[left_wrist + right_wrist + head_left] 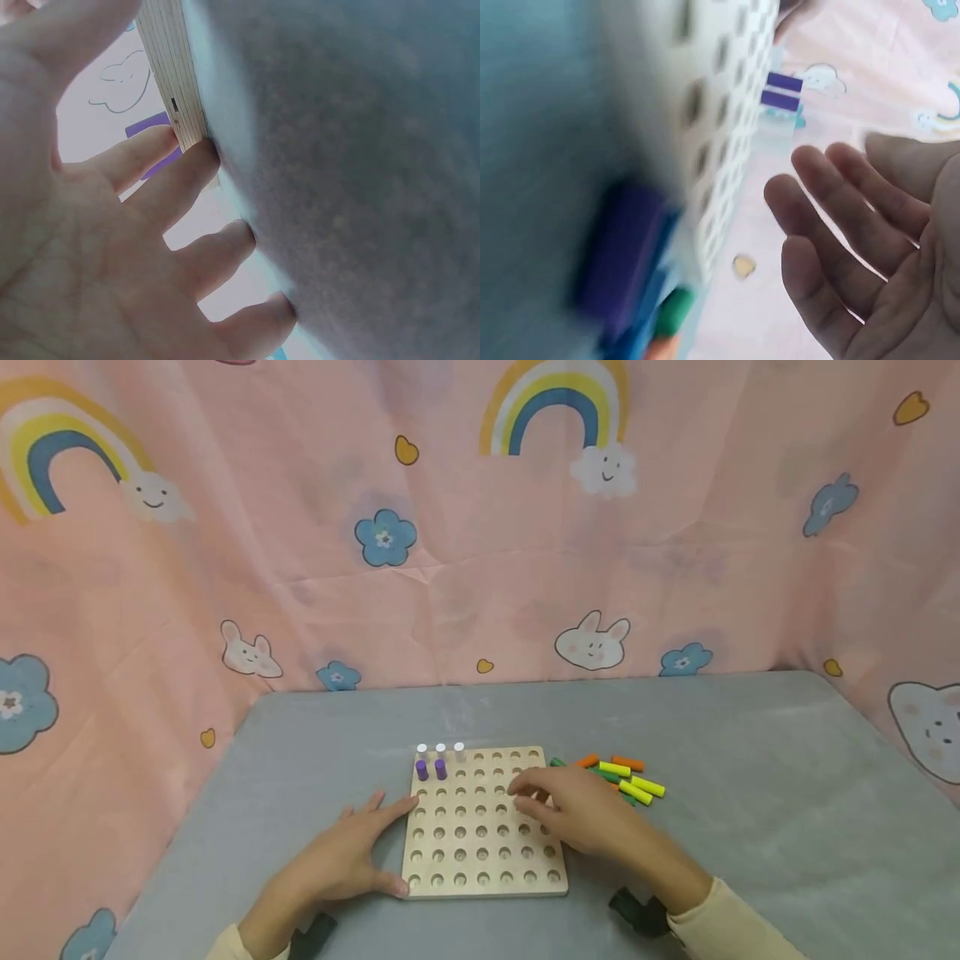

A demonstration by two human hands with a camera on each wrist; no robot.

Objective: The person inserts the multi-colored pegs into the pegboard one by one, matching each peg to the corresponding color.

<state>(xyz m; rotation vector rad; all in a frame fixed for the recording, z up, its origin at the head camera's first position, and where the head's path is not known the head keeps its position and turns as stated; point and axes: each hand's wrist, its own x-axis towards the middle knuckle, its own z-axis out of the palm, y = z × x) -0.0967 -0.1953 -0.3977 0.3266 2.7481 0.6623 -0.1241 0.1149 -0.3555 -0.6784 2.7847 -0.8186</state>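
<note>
A square wooden pegboard (487,892) with rows of round holes lies on the table. Three white pegs (441,749) stand in its far row at the left, and two purple pegs (440,769) stand in the row before them. My left hand (341,856) rests by the board's left edge, thumb and index finger touching it; in the left wrist view its fingers (176,180) are extended along the wooden side. Over the board's right part hovers my right hand (581,810), fingers loosely bent. The right wrist view shows nothing between those fingers (855,217).
Loose yellow pegs (636,792), orange pegs (627,763) and green pegs lie right of the board, partly behind my right hand. Near the board in the right wrist view are a blurred purple peg (622,255) and blue ones. A patterned pink cloth (465,593) hangs behind the table.
</note>
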